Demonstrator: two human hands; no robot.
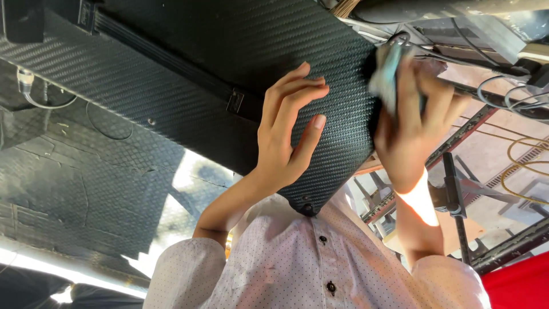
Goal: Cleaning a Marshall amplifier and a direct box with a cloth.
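A large black carbon-fibre weave panel (pixel 171 74) fills the upper left and middle of the head view. My left hand (pixel 286 131) lies against its face near the lower corner, fingers spread and pointing up, holding nothing. My right hand (pixel 412 131) is at the panel's right edge, closed on a crumpled light blue cloth (pixel 386 71) pressed against that edge. Part of the cloth is hidden behind my fingers. My white dotted shirt (pixel 297 269) with dark buttons shows at the bottom.
Grey cables (pixel 514 91) and dark metal frame bars (pixel 457 189) crowd the right side, with a yellow hose (pixel 526 166) beyond. A red surface (pixel 520 286) sits at the bottom right. Dark diamond-pattern plate (pixel 74 189) lies at the left.
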